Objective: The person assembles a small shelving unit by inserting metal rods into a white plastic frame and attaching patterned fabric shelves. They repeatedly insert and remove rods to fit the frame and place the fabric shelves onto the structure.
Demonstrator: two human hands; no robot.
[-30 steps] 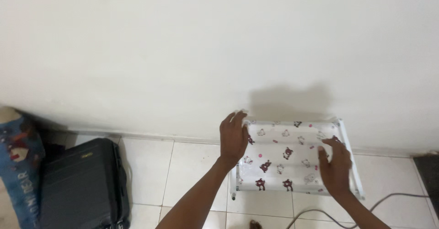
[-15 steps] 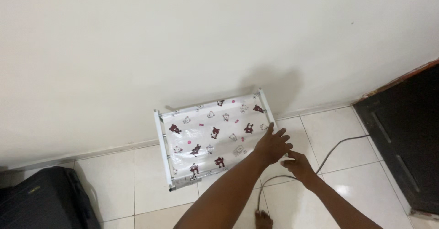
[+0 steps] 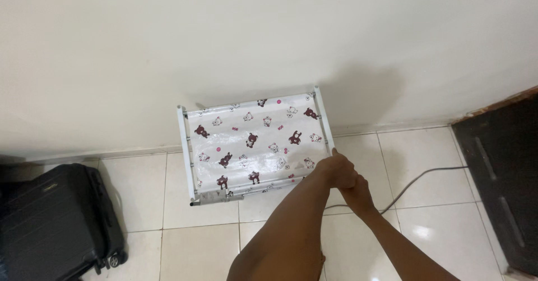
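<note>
Hands meet at the near right corner of a small rack (image 3: 255, 143): the left hand (image 3: 336, 171) is curled round the end of its right-side rail, and the right hand (image 3: 358, 194) sits just below and behind it, touching the left wrist, its fingers hidden so I cannot tell if they grip anything. The rack stands ahead and to the left of both hands, its back edge against the wall (image 3: 224, 45), its top a printed sheet with bears. A cable (image 3: 417, 180) trails over the floor tiles just right of the hands. Far left stands a black suitcase (image 3: 53, 219). The step looks like shifting or steadying the rack by that corner; any further move needs a firm hold there.
</note>
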